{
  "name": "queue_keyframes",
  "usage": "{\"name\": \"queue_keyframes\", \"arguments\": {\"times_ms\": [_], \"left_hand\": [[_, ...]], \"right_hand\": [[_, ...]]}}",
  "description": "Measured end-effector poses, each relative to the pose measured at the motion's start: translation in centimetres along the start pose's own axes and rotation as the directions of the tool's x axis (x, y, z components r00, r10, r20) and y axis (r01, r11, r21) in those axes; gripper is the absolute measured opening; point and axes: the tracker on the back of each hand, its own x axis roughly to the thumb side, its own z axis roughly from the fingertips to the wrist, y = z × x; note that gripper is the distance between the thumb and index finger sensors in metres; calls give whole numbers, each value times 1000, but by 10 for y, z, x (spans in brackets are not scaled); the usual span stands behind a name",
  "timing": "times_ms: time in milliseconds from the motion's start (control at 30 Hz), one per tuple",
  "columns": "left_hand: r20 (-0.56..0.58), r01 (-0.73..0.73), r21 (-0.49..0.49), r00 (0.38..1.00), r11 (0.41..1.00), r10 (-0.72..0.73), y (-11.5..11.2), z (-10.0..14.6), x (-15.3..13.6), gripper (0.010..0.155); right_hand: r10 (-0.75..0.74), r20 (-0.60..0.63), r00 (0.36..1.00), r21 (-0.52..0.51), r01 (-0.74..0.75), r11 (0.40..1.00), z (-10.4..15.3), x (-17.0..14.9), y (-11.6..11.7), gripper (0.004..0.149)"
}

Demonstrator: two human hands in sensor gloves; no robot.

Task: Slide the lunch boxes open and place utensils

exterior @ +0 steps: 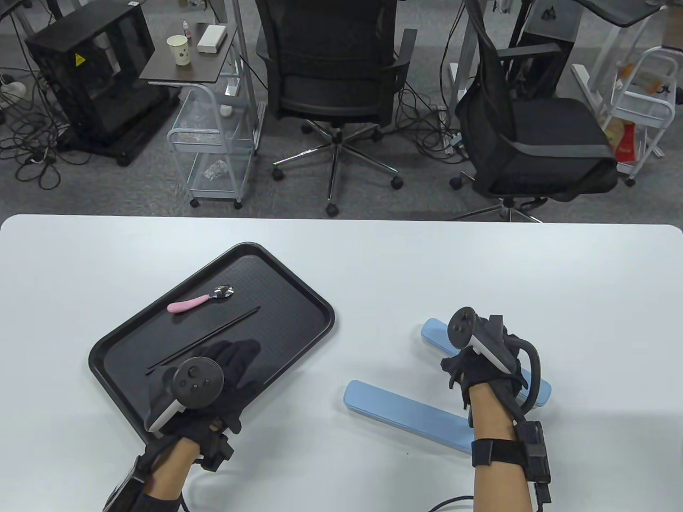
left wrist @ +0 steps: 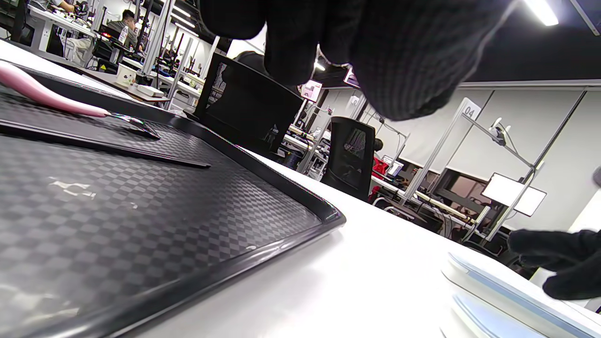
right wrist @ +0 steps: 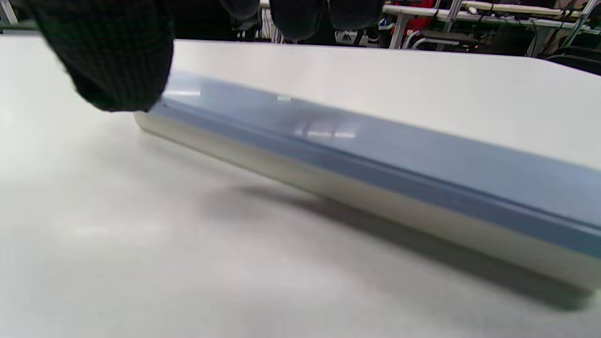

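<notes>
While two blue boxes (exterior: pixel 408 413) lie shut, one spoon (exterior: pixel 200 300) waits.

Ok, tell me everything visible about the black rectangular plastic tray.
The black rectangular plastic tray has rounded corners, a raised rim and a checkered textured floor. It lies flat and angled on the white table's left side. On it rest a pink-handled metal spoon and black chopsticks. The left hand hovers over or rests on its near part; contact is unclear.
</notes>
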Motion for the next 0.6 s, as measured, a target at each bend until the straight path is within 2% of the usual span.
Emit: {"name": "queue_keyframes", "arguments": {"times_ms": [233, 333, 600], "left_hand": [[-2, 4, -3, 1000, 1000, -4, -1, 0, 0, 70], [-4, 8, -7, 1000, 1000, -8, -1, 0, 1, 70], [-3, 12, -17, 1000, 1000, -12, -2, 0, 2, 70]], "right_hand": [[25, -16, 1000, 59, -24, 998, -14, -3, 26, 90], [52, -26, 998, 31, -51, 998, -17, -2, 28, 88], [41, -26, 999, 56, -39, 998, -21, -4, 32, 85]]}}
